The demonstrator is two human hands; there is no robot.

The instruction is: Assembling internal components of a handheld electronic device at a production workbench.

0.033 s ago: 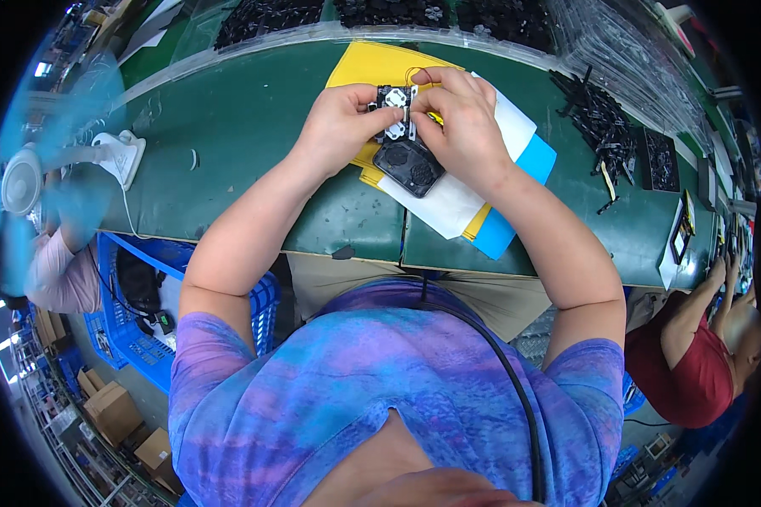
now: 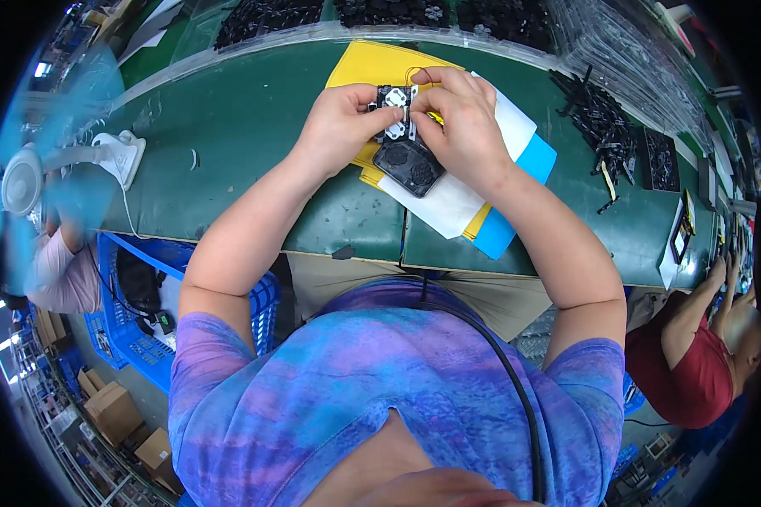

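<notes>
My left hand point(image 2: 334, 127) is closed on a small black assembly with white button-like pads point(image 2: 395, 98), its thumb lying across the pads. From the right, my right hand point(image 2: 467, 127) pinches at the assembly's edge, near a thin wire point(image 2: 409, 73); its fingertips partly cover what they grip. Just below, a black rounded casing point(image 2: 408, 168) with round markings sits on the stacked sheets, touching or close to the assembly. Under everything lie a yellow sheet point(image 2: 365, 62), a white sheet point(image 2: 448, 211) and a blue sheet point(image 2: 533, 169) on the green table point(image 2: 254, 110).
Black strip parts point(image 2: 596, 122) are heaped at right beside a black tray point(image 2: 658, 160). Clear trays of black parts point(image 2: 393, 13) line the back. A white fan point(image 2: 25, 179) stands left; a blue crate point(image 2: 148, 338) is below the edge. Other people point(image 2: 685, 363) sit at both sides.
</notes>
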